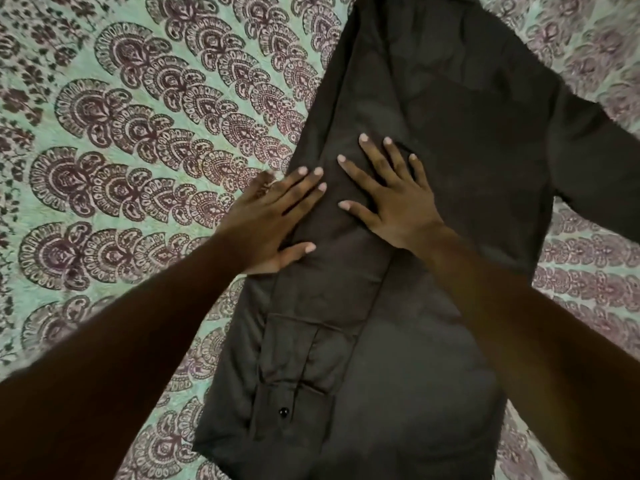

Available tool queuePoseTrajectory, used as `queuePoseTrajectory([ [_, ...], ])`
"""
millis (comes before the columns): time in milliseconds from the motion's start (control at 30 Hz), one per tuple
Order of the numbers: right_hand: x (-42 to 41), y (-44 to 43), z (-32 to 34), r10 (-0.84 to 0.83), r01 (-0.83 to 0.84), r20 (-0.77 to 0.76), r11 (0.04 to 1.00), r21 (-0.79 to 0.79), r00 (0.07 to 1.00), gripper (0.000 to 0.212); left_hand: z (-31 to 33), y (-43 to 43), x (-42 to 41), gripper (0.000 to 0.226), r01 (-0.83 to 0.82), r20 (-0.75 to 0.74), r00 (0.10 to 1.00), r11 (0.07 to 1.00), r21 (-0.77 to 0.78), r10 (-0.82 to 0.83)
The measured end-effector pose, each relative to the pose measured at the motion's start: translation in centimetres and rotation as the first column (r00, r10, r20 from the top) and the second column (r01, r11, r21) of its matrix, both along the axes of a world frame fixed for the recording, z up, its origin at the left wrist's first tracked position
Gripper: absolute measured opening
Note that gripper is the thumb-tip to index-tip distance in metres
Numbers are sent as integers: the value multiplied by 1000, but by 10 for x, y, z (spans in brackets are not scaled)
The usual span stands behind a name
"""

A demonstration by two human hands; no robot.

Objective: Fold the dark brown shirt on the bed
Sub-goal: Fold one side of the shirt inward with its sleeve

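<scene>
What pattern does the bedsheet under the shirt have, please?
Green bedsheet with maroon paisley-like fans; head view.

The dark brown shirt (446, 140) lies flat on a bedsheet (114, 133) printed with maroon paisley fans on pale green. One side is folded inward, its sleeve (311, 344) running lengthwise down the body, cuff with a black button (284, 411) nearest the camera. The left hand (273, 220) presses flat on the folded edge. The right hand (388, 195) presses flat, fingers spread, beside it. The opposite sleeve (595, 157) extends outward to the right.
</scene>
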State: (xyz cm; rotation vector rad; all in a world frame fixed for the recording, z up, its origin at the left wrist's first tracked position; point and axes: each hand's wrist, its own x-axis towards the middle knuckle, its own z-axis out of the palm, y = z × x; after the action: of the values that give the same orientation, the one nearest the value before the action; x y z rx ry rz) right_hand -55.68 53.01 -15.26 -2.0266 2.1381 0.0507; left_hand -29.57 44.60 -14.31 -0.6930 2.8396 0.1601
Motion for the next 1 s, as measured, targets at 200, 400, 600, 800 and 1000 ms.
queuePoseTrajectory([
  [200,-49,-39,10,-352,348,23,932,96,936,74,-1,-5,-5,96,8,0,1000,1000,13,-8],
  [400,8,-43,8,233,-231,5,964,-132,972,65,1,-9,-7,99,30,42,999,999,14,-30],
  [600,-27,-103,-11,93,-98,-57,991,-96,994,68,-1,-13,-7,97,40,22,999,998,51,-41],
  [800,-78,-175,-6,-80,75,-84,996,-56,993,77,1,-15,-8,96,36,7,999,995,97,-37],
  [1000,-37,-147,8,-67,58,-32,972,-226,997,72,2,-16,-7,96,25,8,1000,992,126,-26],
])
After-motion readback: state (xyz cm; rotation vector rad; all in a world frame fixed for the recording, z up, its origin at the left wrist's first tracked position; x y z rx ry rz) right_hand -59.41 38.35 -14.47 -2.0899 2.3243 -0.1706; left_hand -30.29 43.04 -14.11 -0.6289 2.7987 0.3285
